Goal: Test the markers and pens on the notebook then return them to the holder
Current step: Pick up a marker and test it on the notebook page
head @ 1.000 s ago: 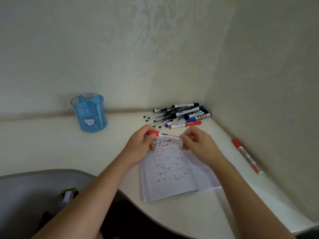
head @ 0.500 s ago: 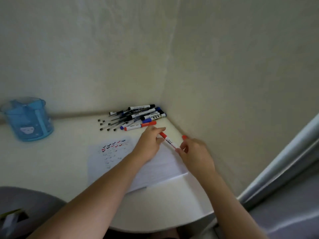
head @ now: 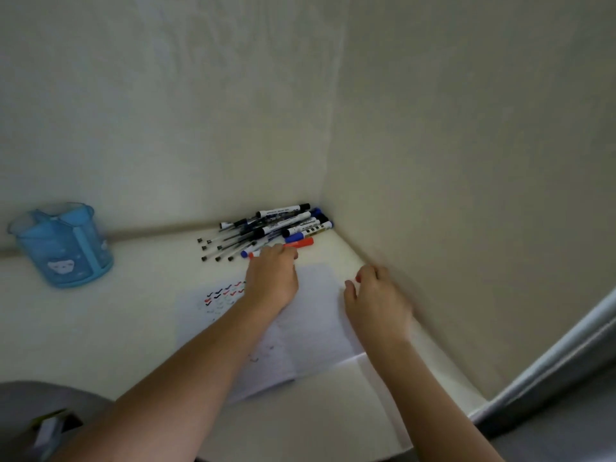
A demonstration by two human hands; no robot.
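A blue divided holder (head: 65, 246) stands at the back left of the white desk. The open notebook (head: 316, 328), with red, blue and black check marks, lies in front of me. A pile of markers and pens (head: 270, 228) fills the back corner. My left hand (head: 271, 281) reaches over the notebook to the pile's front edge, its fingers curled over the middle of a red-capped marker (head: 301, 243). My right hand (head: 376, 305) is by the right wall, fingers curled, with the red tip of another marker (head: 358, 279) showing between thumb and fingers. The rest of that marker is hidden.
Walls (head: 466, 195) close the desk in at the back and on the right, meeting in the corner behind the pile. The desk's curved front edge (head: 300, 458) runs near my arms. A grey chair (head: 40, 408) sits at the lower left.
My head turned right. Both hands held one red marker over the notebook. My left hand has let go and moved to the pile, and my right hand has moved to the right wall.
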